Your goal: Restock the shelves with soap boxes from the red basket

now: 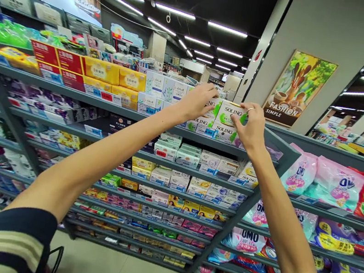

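Both my hands are at the top shelf, on white and green SOLING boxes that look like soap boxes. My right hand (252, 125) grips the upper right soap box (230, 112), thumb on its front and fingers at its top right edge. Just left of it, my left hand (197, 101) curls over the top of a neighbouring soap box (211, 109), covering part of its front. Beneath them lies a lower row of the same boxes (223, 132). White and blue delvoll boxes (155, 84) stand left of my left hand.
Yellow boxes (101, 70) and red boxes (45, 53) line the top shelf further left. Lower shelves hold many small boxes (161, 176). Bags of OMO detergent (337, 181) fill the shelves to the right. A pillar (338, 37) with a framed picture (300, 88) rises behind.
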Tool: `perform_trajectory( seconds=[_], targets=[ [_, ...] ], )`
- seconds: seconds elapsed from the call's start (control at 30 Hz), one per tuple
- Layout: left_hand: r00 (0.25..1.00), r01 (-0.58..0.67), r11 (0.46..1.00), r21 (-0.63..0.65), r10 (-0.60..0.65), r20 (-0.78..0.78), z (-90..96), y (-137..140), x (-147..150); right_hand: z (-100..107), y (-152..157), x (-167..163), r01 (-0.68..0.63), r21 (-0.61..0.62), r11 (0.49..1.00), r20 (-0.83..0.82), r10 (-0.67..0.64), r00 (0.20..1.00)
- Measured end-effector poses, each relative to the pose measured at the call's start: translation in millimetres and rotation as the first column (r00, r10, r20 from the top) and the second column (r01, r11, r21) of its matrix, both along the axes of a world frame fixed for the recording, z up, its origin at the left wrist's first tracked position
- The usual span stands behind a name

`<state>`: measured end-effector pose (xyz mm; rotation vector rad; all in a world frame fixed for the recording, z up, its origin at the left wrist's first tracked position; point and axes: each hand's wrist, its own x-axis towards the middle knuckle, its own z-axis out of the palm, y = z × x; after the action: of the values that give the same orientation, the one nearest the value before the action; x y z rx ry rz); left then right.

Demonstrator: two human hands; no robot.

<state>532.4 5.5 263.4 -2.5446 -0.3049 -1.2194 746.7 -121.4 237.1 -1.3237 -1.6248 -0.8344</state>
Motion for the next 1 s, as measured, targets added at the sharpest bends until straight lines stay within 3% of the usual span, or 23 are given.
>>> perform_trajectory(
  seconds=[0.37,0.63,1.0],
  targets=[
    [0.999,-0.025,0.998,-0.064,0.024,-0.027,-0.8,-6.2,-2.8,-2.5,3.0,2.3,0.014,0.01,1.0,0.006,-0.014,1.0],
    [0.997,0.072,0.997,-0.035,-0.071,0.022,-5.0,8.7,1.1,-2.3,-0.6,-3.4,0.069,-0.021,0.997,-0.004,-0.069,0.998],
    [0.997,0.063,0.998,-0.033,-0.061,0.039,-7.4,7.2,2.1,-2.4,1.0,-2.7,0.05,-0.038,0.998,0.008,-0.05,0.999]
  ],
)
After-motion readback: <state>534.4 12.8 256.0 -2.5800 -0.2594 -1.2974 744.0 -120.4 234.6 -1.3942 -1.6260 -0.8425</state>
